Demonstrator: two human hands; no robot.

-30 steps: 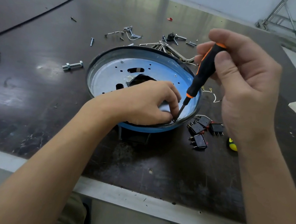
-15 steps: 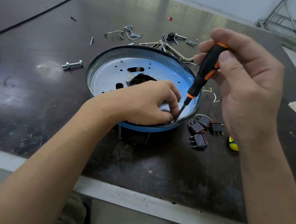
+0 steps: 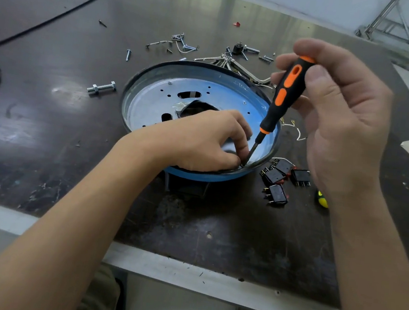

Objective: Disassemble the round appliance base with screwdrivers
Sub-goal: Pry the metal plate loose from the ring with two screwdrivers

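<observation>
At the near edge of the round base (image 3: pixel 153 104), just inside its dark rim, the tip of the screwdriver (image 3: pixel 284 95) meets the metal. The base sits on the table (image 3: pixel 48 143), open side up, a little beyond the table's front edge and between the two forearms.

The screwdriver's long axis is tilted: the orange-and-black handle is up, away and to the right, and the shaft runs down toward the person and to the left. The right hand (image 3: pixel 341 118) holds it high on the handle, and the grip there is thumb and fingers pinching the top end, well placed for twirling. The left hand (image 3: pixel 200 139) is the nearer one to the tip. It lies across the near rim with its fingers (image 3: pixel 243 146) curled down right beside the shaft, touching or nearly so. Whether that grip pinches a screw or only steadies the blade cannot be told, as the fingers hide the spot.

The next turn probably depends on keeping the tilted shaft in line with the screw. If the lean grows, the tip could slip out toward the left fingers.

Counted: one base, one screwdriver in use and two hands. Four black switches (image 3: pixel 277 194) lie just right of the base, and a bolt (image 3: pixel 102 88) lies to its left. A yellow-green end (image 3: pixel 322 200) peeps out by the right wrist — perhaps a second tool. A scatter of screws and wire clips (image 3: pixel 184 44) lies beyond, too many and too small to number.
</observation>
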